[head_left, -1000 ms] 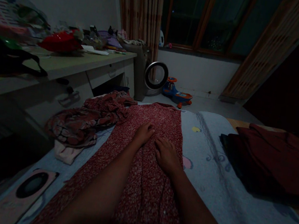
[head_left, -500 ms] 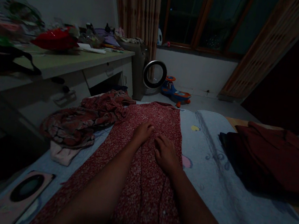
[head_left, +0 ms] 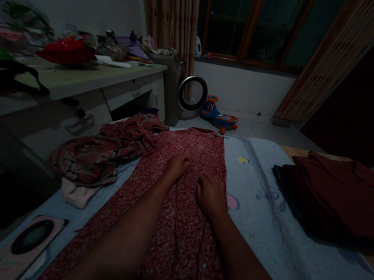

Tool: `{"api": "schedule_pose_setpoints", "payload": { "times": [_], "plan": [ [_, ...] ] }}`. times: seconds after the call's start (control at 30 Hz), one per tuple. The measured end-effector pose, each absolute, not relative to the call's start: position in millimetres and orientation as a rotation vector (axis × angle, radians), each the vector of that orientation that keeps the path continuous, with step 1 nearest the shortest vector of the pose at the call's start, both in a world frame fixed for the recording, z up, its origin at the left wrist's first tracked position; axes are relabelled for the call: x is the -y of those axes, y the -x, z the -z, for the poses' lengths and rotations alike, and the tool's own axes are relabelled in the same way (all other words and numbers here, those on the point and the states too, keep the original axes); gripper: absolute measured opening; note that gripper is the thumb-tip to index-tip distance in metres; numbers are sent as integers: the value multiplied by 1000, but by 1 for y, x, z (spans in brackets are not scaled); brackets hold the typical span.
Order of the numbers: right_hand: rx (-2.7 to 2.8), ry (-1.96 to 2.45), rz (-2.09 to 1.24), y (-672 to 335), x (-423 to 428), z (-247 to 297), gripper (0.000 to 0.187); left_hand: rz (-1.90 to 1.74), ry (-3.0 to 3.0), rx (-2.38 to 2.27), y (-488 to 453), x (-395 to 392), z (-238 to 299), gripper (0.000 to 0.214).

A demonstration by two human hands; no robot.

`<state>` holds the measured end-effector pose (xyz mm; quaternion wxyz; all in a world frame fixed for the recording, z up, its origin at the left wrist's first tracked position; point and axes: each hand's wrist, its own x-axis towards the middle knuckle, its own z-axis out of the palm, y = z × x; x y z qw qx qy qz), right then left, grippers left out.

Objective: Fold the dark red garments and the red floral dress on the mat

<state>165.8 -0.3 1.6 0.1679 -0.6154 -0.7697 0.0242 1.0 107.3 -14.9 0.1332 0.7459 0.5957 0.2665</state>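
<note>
A long red speckled garment (head_left: 192, 150) lies spread flat on a pale blue blanket (head_left: 265, 225) in front of me. Both my hands rest palm down on its middle. My left hand (head_left: 176, 166) lies with its fingers curled slightly onto the cloth. Just to its right, my right hand (head_left: 210, 194) lies flat with fingers stretched out. The two hands are a small gap apart. Neither grips the cloth.
A crumpled red patterned garment (head_left: 102, 151) lies on the blanket to the left. Dark red folded cloth (head_left: 346, 195) is piled at the right. A cluttered desk (head_left: 77, 78) stands at left. A round fan (head_left: 192, 93) and a toy car (head_left: 220, 116) sit on the floor beyond.
My right hand has slid slightly back toward me and to the right over the garment. The left hand stays almost where it was. The view has shifted a little.
</note>
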Motion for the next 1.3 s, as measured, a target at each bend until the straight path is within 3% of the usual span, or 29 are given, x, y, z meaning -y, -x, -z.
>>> {"api": "schedule_pose_setpoints", "payload": {
  "times": [0.47, 1.0, 1.3],
  "plan": [
    [2189, 1808, -45, -165, 1, -3, 22, -1123, -1814, -1623, -3, -115, 18, 27],
    [2176, 1777, -19, -166, 1, -1, 24, -834, -2113, -1763, -9, -103, 10, 17],
    [2196, 1791, -23, -166, 2, -3, 23, -965, -2252, -1720, -14, -100, 7, 22]
  ]
}}
